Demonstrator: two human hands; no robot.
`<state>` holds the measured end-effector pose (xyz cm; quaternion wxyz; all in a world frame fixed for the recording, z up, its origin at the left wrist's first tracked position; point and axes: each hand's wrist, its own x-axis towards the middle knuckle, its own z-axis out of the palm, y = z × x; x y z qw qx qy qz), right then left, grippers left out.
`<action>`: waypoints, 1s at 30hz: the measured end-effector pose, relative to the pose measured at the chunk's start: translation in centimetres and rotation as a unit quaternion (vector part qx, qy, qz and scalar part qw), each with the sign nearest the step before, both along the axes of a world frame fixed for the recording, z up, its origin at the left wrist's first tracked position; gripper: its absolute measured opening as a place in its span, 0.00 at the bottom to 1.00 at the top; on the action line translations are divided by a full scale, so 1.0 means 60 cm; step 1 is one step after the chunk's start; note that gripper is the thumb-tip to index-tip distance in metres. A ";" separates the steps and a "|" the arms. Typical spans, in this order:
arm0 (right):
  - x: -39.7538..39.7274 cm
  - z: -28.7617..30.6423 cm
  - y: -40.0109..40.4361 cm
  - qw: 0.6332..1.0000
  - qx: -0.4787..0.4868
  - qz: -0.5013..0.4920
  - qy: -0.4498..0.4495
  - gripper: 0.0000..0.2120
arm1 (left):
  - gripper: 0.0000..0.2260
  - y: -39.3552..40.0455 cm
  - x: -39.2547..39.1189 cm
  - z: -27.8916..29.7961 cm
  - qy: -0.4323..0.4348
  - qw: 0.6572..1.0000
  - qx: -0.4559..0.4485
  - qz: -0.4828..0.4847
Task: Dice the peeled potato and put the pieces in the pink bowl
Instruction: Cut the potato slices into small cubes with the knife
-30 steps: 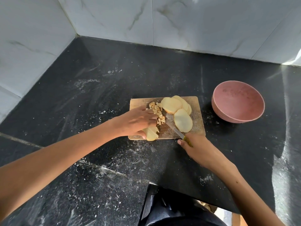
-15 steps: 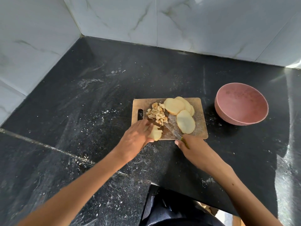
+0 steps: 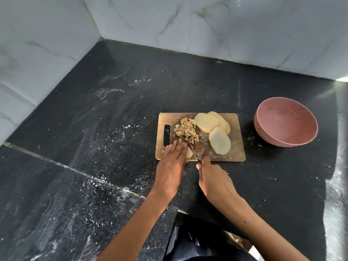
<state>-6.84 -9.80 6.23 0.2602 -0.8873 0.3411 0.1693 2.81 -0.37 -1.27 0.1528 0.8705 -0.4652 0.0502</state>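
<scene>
potato slice [image 3: 188, 152] lies pinned under the flat left hand [image 3: 172, 162] so the right hand [image 3: 212, 178], gripping the knife [image 3: 194, 150], can cut safely.

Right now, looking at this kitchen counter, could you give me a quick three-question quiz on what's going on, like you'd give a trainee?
1. True or false: the pink bowl already holds diced potato.
2. Which hand grips the knife: A) left hand, B) right hand?
3. Fill in: the small heap of diced pieces lies on the ____.

Key:
1. False. The bowl looks empty; the dice are on the cutting board, beside the potato slices.
2. B. The left hand rests flat, fingers straight, on the potato piece being cut.
3. Cutting board.
</scene>
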 end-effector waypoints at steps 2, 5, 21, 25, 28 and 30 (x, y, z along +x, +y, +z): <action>0.004 -0.005 0.005 1.000 -0.004 -0.006 0.008 0.12 | 0.28 -0.002 0.001 -0.005 0.028 1.000 -0.005 0.004; 0.012 -0.008 0.011 1.000 -0.015 -0.009 0.019 0.09 | 0.21 -0.005 0.001 -0.011 0.038 0.998 -0.047 0.005; -0.032 -0.004 0.004 0.998 0.019 0.017 0.059 0.07 | 0.15 -0.019 -0.014 -0.003 0.002 0.996 -0.069 0.053; -0.042 -0.012 0.007 0.998 0.000 0.023 0.054 0.08 | 0.16 -0.020 -0.017 0.000 0.017 0.996 -0.062 0.065; -0.049 -0.015 0.008 0.998 -0.008 0.027 0.052 0.08 | 0.17 -0.021 -0.021 0.005 0.025 0.996 -0.052 0.075; -0.058 -0.015 0.011 0.998 -0.010 0.025 0.053 0.08 | 0.17 -0.023 -0.023 0.008 0.030 0.995 -0.050 0.081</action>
